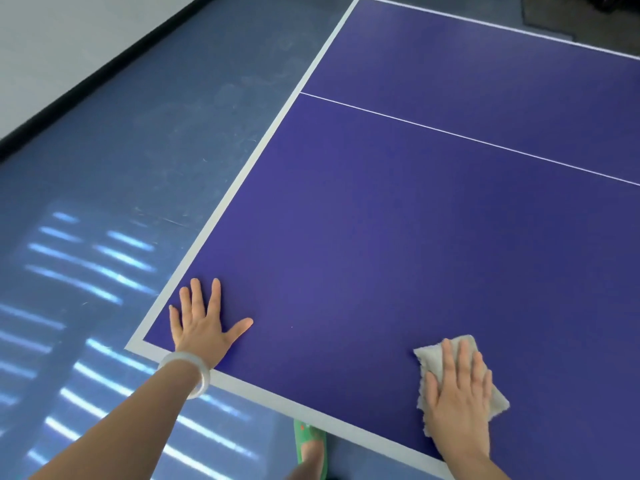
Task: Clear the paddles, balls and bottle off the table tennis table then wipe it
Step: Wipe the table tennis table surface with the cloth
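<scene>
Purple table tennis table (pixel 381 237), near edge first: right hand (pixel 457 403) presses a beige cloth (pixel 427 360) flat onto it, fingers (pixel 447 358) straight; left hand (pixel 202 323) rests flat by the corner, fingers (pixel 196 296) spread, holding nothing. Farther on, no paddles, balls or bottle show. Wiping probably goes best in long overlapping strokes, pressure even

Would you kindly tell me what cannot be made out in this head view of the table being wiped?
Head view: the table runs past the right frame edge, so whether paddles, balls or the bottle remain there is unknown.
The cloth is mostly covered by the right hand.
The green shoe is partly hidden under the table edge and cut off by the bottom edge.
The dark object at the top right is cropped and unidentifiable.
</scene>
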Motion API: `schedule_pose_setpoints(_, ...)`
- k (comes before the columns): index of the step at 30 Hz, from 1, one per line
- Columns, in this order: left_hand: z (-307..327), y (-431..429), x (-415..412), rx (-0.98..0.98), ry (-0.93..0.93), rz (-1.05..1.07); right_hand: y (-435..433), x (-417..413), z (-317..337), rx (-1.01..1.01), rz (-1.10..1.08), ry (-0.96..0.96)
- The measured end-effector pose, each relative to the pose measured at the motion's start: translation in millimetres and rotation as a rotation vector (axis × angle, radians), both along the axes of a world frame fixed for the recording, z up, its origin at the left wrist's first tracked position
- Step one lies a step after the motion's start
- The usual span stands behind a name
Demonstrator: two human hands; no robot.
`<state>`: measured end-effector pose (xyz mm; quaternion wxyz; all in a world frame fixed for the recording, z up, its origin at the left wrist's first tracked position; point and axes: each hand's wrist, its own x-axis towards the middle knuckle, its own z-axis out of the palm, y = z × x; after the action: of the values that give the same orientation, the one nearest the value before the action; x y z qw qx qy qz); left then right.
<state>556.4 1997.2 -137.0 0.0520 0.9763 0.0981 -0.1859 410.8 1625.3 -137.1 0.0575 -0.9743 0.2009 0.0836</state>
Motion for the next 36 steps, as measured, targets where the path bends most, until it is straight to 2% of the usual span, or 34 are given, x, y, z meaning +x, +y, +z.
schedule_pose_setpoints(5, 1, -1, 7, 0.066, 0.081, -0.027, 40, -2, -3, 0.023, -0.183, -0.087)
schedule_pose_setpoints(9, -1, 1, 7, 0.072, 0.092, -0.029, 69, -3, -4, 0.088, 0.131, -0.028)
schedule_pose_setpoints(11, -2, 1, 8, 0.063, 0.095, -0.031, 44, 6, -6, 0.063, 0.134, -0.017)
schedule_pose_setpoints(13, -3, 0, 7, 0.054, 0.086, -0.029, 9, 27, -8, 0.065, -0.136, -0.028)
schedule_pose_setpoints(16, -3, -1, 6, 0.061, 0.065, -0.019, -21, 74, 0, 0.199, -0.625, -0.052)
schedule_pose_setpoints(18, -4, -2, 6, 0.059, 0.063, -0.012, -13, 105, 4, 0.232, -0.744, -0.044)
schedule_pose_setpoints(21, -4, -1, 6, 0.06, 0.066, -0.018, 38, 148, 4, 0.247, -0.62, -0.007)
schedule_pose_setpoints(27, -1, 0, 6, 0.033, 0.072, -0.025, 192, 186, -3, 0.211, -0.185, 0.03)
schedule_pose_setpoints(30, -4, 1, 6, -0.002, 0.074, -0.019, 243, 161, -7, 0.159, -0.01, 0.019)
schedule_pose_setpoints(33, -8, 2, 4, -0.021, 0.047, -0.021, 256, 107, 0, 0.122, 0.101, 0.008)
schedule_pose_setpoints(36, -10, 3, 3, -0.053, 0.032, -0.02, 215, 40, 1, 0.134, -0.009, 0.024)
